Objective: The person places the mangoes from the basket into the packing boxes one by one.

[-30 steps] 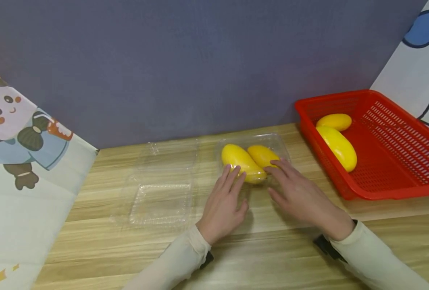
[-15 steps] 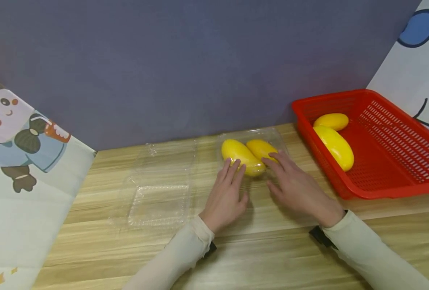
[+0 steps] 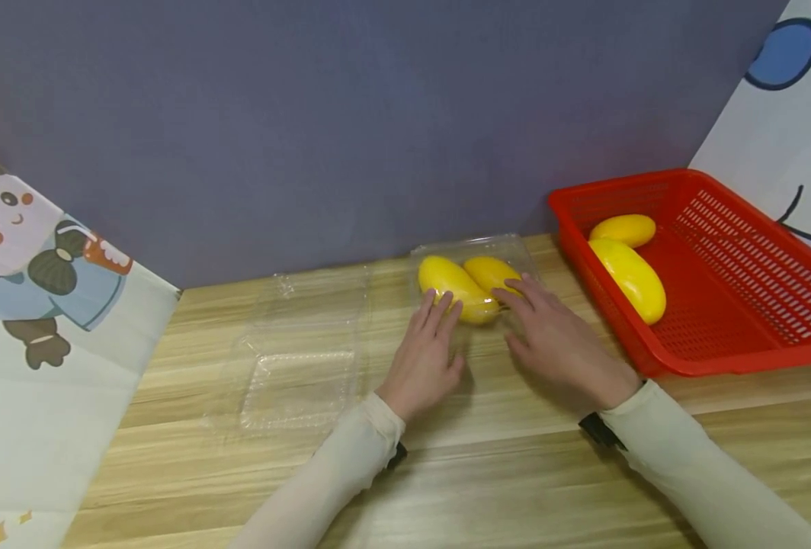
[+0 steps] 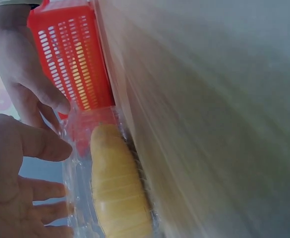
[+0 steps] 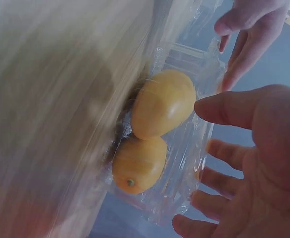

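Two yellow mangoes lie inside a clear plastic clamshell box, its lid down over them. My left hand has its extended fingertips on the near left edge of the box. At the near right side, the fingers of my right hand touch the lid, spread and relaxed. In the right wrist view, both mangoes show through the clear wall, with the right fingertips along the lid's edge. The left wrist view shows one mango behind the plastic beside the left fingers.
A second clear clamshell box lies opened out on the wooden table to the left. A red slotted basket at the right holds two more yellow mangoes. A grey-blue wall rises right behind the boxes.
The box with the two mangoes has slid away from me toward the back wall, with both hands following it. The opened box and the basket stay in place.
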The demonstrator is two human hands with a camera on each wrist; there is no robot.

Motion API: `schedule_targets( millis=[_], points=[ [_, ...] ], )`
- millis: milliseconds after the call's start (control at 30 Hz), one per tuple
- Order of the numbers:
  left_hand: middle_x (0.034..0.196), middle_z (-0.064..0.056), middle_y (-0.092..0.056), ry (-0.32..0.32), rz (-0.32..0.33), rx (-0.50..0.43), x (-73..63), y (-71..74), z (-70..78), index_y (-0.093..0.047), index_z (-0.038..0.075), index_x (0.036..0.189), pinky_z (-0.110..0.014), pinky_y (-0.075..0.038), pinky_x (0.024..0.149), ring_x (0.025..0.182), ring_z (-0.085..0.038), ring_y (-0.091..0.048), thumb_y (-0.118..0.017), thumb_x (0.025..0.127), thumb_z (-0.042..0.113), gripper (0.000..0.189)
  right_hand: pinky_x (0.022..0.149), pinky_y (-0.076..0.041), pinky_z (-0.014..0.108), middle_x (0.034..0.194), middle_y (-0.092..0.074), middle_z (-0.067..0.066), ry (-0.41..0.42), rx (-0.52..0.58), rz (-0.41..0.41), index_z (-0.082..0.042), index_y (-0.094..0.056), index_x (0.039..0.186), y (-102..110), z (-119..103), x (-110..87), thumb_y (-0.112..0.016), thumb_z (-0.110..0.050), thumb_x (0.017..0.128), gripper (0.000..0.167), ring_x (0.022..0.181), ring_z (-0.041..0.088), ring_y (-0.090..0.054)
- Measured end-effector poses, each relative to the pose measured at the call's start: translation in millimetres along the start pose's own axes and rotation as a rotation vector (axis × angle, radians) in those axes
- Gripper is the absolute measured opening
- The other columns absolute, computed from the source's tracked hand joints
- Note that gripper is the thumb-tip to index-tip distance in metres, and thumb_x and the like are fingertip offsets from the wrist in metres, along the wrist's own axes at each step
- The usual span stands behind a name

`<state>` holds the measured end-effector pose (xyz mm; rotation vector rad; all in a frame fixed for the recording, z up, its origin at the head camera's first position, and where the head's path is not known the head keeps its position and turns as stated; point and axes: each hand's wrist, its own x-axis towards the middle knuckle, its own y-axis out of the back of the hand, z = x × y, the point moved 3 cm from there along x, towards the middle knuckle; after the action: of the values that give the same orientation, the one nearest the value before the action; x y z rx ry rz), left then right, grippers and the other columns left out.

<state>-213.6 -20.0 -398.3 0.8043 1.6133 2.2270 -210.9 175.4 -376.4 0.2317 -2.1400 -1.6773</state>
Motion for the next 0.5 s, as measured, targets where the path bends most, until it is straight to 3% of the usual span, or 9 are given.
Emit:
schedule_targets(
  millis=[167,500],
  points=[
    [0.162,-0.018,-0.030,-0.020,0.020,0.044,5.8,-0.4,-0.5,-0.035,0.002,0.153,-0.049,-0.026,0.124,0.154,-0.035,-0.017,-0.066,0.090,0.022,0.072,0.113,-0.033,0.067,0.156,-0.035,0.021,-0.001,-0.010,-0.018,-0.008,-0.040,0.149,0.3,5.1,6.9,-0.067,-0.019,0.091,0.064,0.148,0.047,-0.025],
    [0.163,-0.015,-0.028,0.011,-0.001,0.055,18.9,-3.7,-1.7,-0.034,0.004,0.154,-0.048,-0.026,0.125,0.155,-0.034,-0.014,-0.063,0.092,0.023,0.070,0.112,-0.035,0.067,0.152,-0.040,0.020,0.002,0.006,0.027,-0.008,-0.044,0.145,-0.3,14.7,17.1,-0.068,-0.015,0.089,0.061,0.146,0.048,-0.028]
  ],
)
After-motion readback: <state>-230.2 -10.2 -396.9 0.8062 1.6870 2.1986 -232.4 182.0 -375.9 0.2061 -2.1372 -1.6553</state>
